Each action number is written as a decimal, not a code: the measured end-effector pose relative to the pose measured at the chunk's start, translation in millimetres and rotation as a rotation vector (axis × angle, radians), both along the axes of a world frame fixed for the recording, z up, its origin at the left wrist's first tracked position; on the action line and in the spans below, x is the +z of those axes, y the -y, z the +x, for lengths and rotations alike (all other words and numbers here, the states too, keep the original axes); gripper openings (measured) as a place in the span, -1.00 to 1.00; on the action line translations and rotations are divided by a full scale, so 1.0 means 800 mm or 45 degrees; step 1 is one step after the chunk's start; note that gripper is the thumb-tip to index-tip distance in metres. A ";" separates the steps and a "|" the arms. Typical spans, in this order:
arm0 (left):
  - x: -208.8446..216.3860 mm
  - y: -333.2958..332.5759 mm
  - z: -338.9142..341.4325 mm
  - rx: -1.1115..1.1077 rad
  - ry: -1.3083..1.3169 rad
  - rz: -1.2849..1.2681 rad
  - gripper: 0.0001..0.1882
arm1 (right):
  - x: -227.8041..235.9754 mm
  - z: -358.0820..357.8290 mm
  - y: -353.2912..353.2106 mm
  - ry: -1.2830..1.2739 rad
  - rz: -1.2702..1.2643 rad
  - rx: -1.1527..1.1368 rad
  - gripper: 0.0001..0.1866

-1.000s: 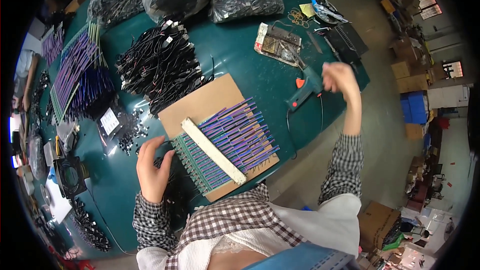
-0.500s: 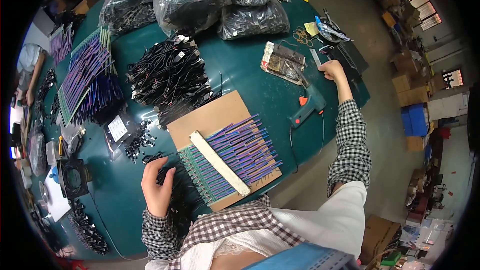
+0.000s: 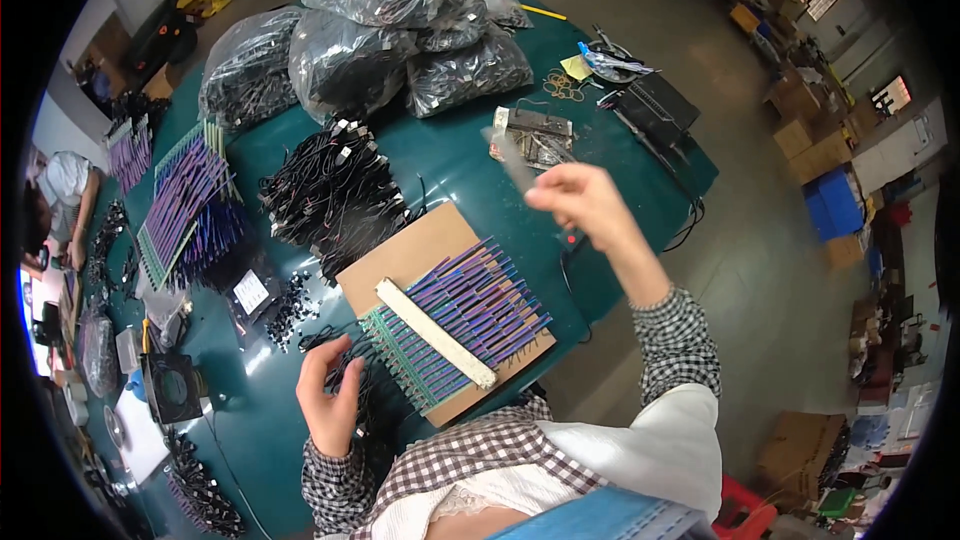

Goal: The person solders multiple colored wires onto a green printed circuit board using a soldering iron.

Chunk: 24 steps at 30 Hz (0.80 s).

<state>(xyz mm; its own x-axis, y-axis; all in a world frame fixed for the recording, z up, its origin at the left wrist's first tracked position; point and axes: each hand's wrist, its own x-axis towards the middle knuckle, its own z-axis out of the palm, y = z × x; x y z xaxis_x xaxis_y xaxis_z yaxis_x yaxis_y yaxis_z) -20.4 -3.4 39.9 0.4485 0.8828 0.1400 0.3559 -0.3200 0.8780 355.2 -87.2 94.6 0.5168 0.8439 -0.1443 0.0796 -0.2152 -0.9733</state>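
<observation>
My right hand is raised over the right part of the table, pinching a flat, greyish strip, blurred by motion. My left hand has its thumb and fingers apart, beside thin black cables at the left edge of a green board panel. Rows of narrow purple-blue strips extend from that panel on a brown cardboard sheet. Diagonally across them lies a cream-coloured bar. Behind my right hand the glue gun is mostly hidden.
A heap of black cables lies beyond the cardboard, with stuffed plastic bags behind it. More purple strip panels stack at the left. A stained metal piece and a black box sit to the right. Another person's arm shows far left.
My right hand has lifted from the table's right side and come left and nearer, carrying the flat strip. The left hand stays near the cables. The whole view has shifted slightly.
</observation>
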 end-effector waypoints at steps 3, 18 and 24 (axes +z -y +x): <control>0.002 0.008 0.016 -0.015 0.272 -0.290 -0.71 | -0.017 -0.056 -0.023 -0.325 0.077 0.297 -0.74; -0.020 -0.014 0.036 0.104 1.013 -0.934 -0.76 | -0.053 -0.206 -0.071 -0.379 -0.133 0.794 -0.80; -0.056 -0.087 -0.108 0.666 0.546 -0.529 -0.79 | -0.053 -0.175 -0.066 -0.295 -0.184 0.861 -0.78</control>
<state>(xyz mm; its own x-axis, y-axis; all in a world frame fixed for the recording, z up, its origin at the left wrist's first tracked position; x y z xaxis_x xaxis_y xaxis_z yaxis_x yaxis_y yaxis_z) -107.1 66.1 -4.9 -0.0570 0.9819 -0.1807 -0.0271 0.1794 0.9834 214.9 -34.4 52.2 -0.1683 0.9320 -0.3210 0.0359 -0.3197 -0.9468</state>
